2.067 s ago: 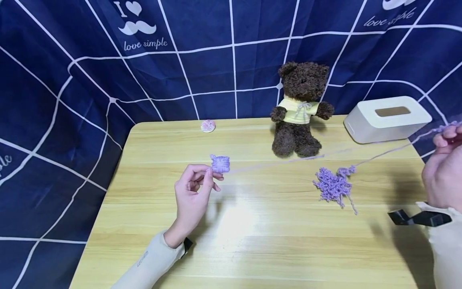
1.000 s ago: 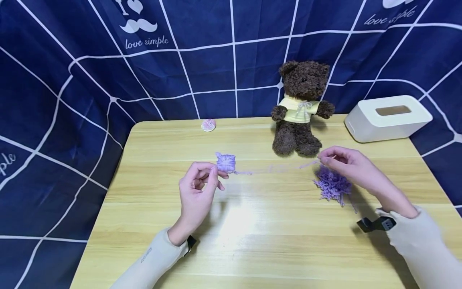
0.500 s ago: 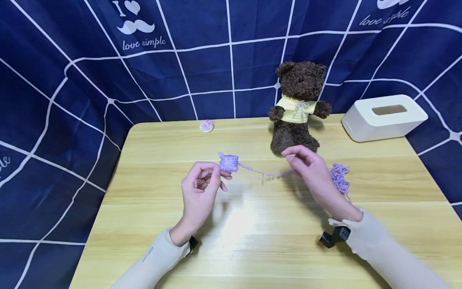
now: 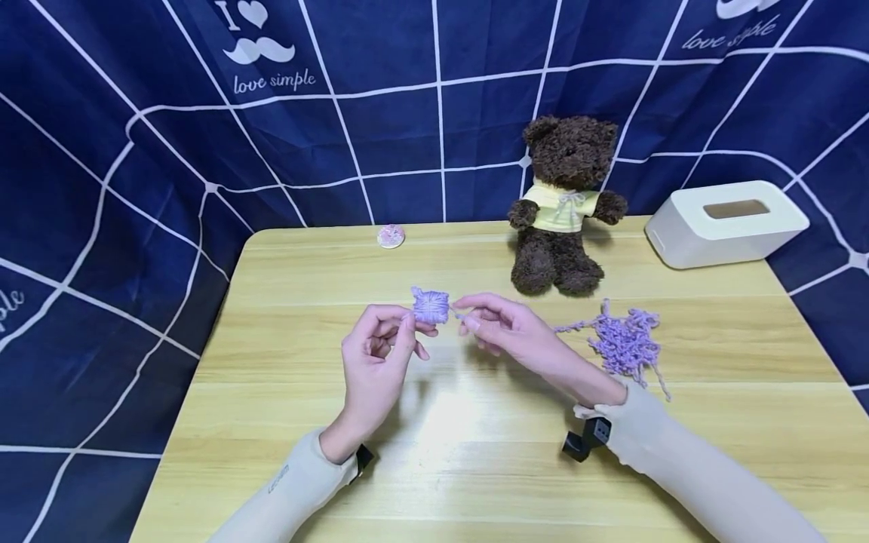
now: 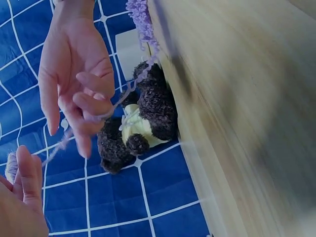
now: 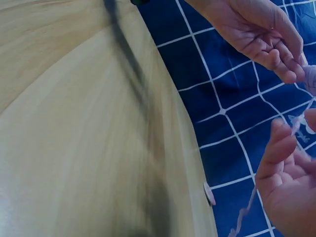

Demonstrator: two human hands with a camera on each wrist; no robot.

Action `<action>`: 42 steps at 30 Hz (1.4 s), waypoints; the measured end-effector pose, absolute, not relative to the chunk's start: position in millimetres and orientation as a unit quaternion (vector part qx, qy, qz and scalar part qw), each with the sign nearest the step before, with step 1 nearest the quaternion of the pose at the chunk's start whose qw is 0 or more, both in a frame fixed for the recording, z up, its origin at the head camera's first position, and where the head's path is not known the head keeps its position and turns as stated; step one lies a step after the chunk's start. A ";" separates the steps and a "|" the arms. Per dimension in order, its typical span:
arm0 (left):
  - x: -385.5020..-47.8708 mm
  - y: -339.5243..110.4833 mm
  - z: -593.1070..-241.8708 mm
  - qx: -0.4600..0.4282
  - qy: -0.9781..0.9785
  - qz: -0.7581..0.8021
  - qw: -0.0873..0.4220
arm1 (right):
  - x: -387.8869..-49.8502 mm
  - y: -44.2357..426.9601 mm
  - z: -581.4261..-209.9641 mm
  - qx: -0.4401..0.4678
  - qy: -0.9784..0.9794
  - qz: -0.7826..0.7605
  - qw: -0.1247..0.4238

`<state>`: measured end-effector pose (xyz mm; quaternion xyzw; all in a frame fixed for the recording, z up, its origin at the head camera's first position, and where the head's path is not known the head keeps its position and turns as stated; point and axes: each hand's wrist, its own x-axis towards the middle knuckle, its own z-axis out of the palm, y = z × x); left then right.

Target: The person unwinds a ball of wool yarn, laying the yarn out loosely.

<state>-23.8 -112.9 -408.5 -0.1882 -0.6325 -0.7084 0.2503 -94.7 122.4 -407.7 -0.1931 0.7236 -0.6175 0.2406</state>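
Note:
In the head view my left hand (image 4: pixel 376 354) pinches a small wound bundle of lilac yarn (image 4: pixel 431 307) by its lower left edge, above the table. Just right of it, my right hand (image 4: pixel 509 332) holds the yarn strand (image 4: pixel 459 314) between thumb and fingers, close to the bundle. The strand runs past that hand to a loose, crinkled yarn pile (image 4: pixel 626 345) on the table. In the left wrist view the strand (image 5: pixel 129 89) crosses the right hand's fingers. Only part of the bundle (image 6: pixel 310 79) shows at the right wrist view's edge.
A brown teddy bear (image 4: pixel 566 207) in a yellow top sits at the table's back. To its right stands a white tissue box (image 4: pixel 726 225). A round pink badge-like disc (image 4: pixel 391 236) lies near the back edge of the wooden table (image 4: pixel 305 271). Dark blue checked cloth (image 4: pixel 380 136) hangs behind.
My right hand has come from the far right across to the bundle, bringing the strand along. My left hand has shifted slightly right with the bundle still pinched.

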 end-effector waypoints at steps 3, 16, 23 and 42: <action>-23.7 -113.3 -409.7 -0.186 -0.635 -0.706 0.252 | -92.7 127.5 -406.1 -0.193 0.737 -0.609 0.218; -22.7 -117.6 -414.9 -0.177 -0.638 -0.703 0.258 | -95.7 176.7 -361.6 -0.180 0.564 -0.806 -0.014; -23.2 -121.5 -414.6 -0.168 -0.646 -0.696 0.264 | -102.0 207.9 -356.8 -0.170 0.486 -0.854 -0.074; -23.9 -128.8 -416.6 -0.161 -0.682 -0.660 0.271 | -110.2 247.2 -347.8 -0.098 0.338 -0.911 -0.213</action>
